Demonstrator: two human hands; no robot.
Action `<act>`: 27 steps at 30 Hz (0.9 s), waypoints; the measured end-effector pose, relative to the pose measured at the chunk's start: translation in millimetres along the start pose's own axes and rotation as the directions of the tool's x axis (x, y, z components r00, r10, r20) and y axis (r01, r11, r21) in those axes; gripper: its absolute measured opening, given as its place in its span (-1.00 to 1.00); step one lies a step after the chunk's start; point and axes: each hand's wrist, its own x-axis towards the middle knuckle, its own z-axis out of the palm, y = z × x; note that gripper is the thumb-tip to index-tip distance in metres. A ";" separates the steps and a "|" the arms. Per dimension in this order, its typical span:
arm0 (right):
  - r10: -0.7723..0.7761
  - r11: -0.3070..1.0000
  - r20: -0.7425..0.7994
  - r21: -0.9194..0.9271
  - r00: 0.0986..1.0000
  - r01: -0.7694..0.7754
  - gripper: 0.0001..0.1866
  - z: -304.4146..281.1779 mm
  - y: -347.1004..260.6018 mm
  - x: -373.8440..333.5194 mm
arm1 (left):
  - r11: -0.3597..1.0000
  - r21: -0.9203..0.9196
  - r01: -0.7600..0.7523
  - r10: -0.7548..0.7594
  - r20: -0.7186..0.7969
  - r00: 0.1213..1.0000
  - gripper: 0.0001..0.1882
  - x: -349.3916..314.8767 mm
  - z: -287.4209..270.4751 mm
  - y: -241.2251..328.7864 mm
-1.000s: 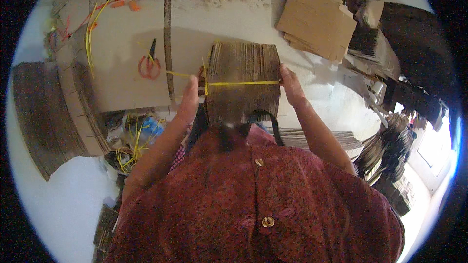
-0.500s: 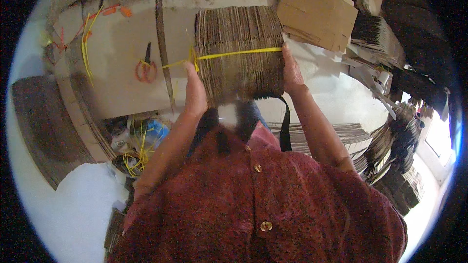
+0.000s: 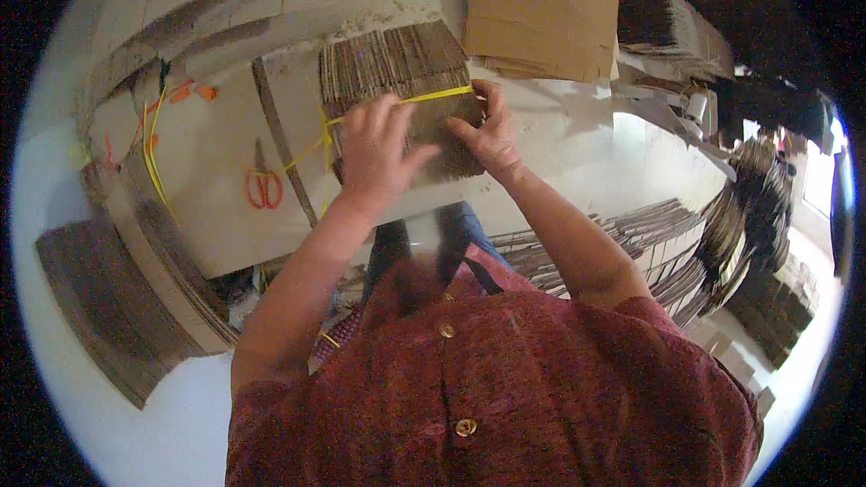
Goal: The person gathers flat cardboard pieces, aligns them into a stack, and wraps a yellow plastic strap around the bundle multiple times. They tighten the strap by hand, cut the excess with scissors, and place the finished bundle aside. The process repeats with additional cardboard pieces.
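A bundle of cardboard (image 3: 393, 59) sits on the counter (image 3: 212, 230) before the person, a yellow strap (image 3: 440, 93) running across it. The left hand (image 3: 379, 149) spreads open over its left part, fingers apart, holding nothing; the right hand (image 3: 489, 131) half-curls at its right edge, grip unclear. Leftward lie scissors (image 3: 263, 188); beyond, to the right, flat cardboard sheets (image 3: 541, 22).

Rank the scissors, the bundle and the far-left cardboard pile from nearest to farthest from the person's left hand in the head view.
1. Bundle: right at the left hand.
2. Scissors: left of the hand.
3. Cardboard pile: far left, lower in view.
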 end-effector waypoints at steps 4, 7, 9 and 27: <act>0.011 1.000 -0.010 0.011 1.000 -0.011 -0.34 -1.3 5.4 1.0 | 0.998 -0.029 -0.061 0.060 -0.035 0.998 -0.49 32.7 39.9 24.7; -0.037 0.998 -0.004 0.047 0.999 0.037 -0.38 -9.6 9.0 3.5 | 1.000 0.006 -0.022 0.023 -0.104 0.994 -0.59 43.9 61.7 28.5; -0.014 0.995 -0.012 0.096 1.000 0.015 -0.36 -9.2 12.9 3.2 | 0.999 0.039 0.007 -0.002 -0.122 0.993 -0.61 47.7 67.4 32.4; 0.027 0.966 -0.121 0.258 0.992 0.005 -0.36 -0.7 24.3 -8.2 | 0.958 0.185 0.218 -0.224 0.014 0.974 -0.61 61.0 77.8 63.6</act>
